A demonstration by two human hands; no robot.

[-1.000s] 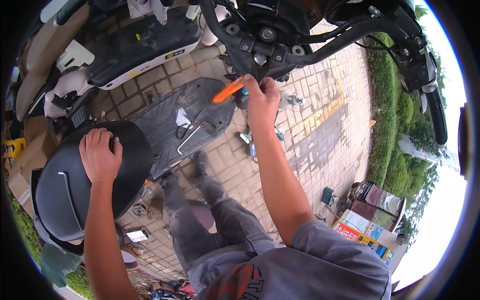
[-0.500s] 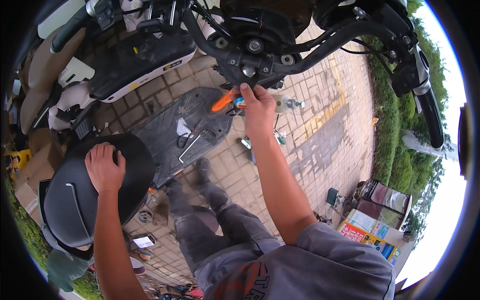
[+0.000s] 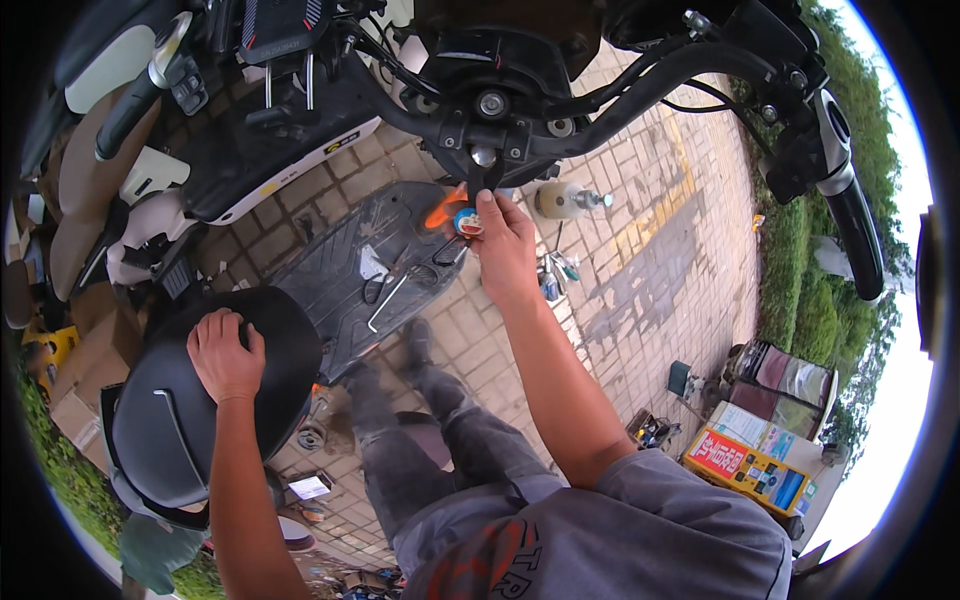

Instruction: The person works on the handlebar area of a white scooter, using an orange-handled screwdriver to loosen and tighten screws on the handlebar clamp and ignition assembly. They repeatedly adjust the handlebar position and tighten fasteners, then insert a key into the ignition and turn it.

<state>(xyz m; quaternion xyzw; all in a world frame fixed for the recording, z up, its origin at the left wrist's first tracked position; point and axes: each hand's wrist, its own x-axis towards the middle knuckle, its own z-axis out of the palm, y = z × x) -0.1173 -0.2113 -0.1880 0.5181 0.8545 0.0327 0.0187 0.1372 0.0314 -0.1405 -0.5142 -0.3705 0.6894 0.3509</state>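
Note:
My left hand [image 3: 225,358] rests flat on the scooter's black seat [image 3: 265,320], fingers stretched out. A bent hex key [image 3: 172,440] lies on the seat beside it. Below the middle of the handlebar [image 3: 640,108], my right hand [image 3: 507,250] pinches what looks like a black key [image 3: 486,172], mostly hidden by my thumb and fingers. At those fingers hangs a small round blue, red and white tag [image 3: 467,222]. Behind it an orange piece [image 3: 444,208] shows. The footboard [image 3: 345,235] bears a hex key [image 3: 392,300], a dark-handled tool [image 3: 374,289] and a white scrap.
A second scooter [image 3: 270,160] stands close on the left. On the paving, beyond my right hand, are a bottle [image 3: 565,200] and some tools [image 3: 557,275]. Cardboard boxes [image 3: 95,350] stand far left, a cart with a yellow and red sign [image 3: 745,465] at lower right.
My right hand has come slightly down from the handlebar's centre, and the round tag shows more. My left hand stays on the seat. The whole view has shifted a little.

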